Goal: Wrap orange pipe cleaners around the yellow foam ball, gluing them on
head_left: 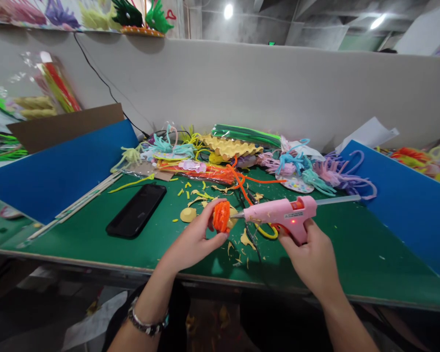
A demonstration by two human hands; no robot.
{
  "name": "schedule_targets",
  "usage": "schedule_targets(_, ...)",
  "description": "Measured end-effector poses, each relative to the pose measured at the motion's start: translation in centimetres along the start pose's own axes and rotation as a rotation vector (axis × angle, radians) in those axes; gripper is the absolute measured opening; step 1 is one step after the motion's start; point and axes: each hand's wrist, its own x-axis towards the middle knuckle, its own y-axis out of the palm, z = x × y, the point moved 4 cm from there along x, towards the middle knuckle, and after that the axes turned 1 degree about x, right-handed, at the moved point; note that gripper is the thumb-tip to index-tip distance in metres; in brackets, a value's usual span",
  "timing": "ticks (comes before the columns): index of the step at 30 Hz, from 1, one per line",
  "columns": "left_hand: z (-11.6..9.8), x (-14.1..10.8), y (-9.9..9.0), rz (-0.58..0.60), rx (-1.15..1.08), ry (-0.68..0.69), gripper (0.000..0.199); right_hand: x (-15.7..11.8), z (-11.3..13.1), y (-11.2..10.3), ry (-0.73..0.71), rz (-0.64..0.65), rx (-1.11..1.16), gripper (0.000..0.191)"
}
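The orange bundle [222, 216] sits (pinched) in the left hand's [201, 234] fingertips.

Head view, single: worn at the person's head, facing forward and down over the green rectangular tabletop [352, 264] at arm's reach; long pale flat partition [278, 83] beyond, upright; no second view shares anything.

I have the left forearm [152, 303] slanting up from the lower left of my view and the right forearm [346, 318] from the lower right, angled in toward each other. My left hand [200, 237] holds a pinch, its thumb below and fingers above, while my right hand [313, 252] grips with curled fingers partly hidden from me; the two hands stay apart, both bare.
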Motion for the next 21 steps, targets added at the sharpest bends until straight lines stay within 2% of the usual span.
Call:
schedule_targets(17, 0.04, -0.26, 0.00, 0.008, 0.017, 0.039, 0.053, 0.26, 0.08, -0.25, 0.038, 0.020, -0.008, 0.016)
schedule_targets(21, 0.17, -0.19, 0.07, 0.001, -0.004, 0.034, 0.053, 0.22, -0.10, -0.20, -0.001, -0.002, -0.011, 0.016)
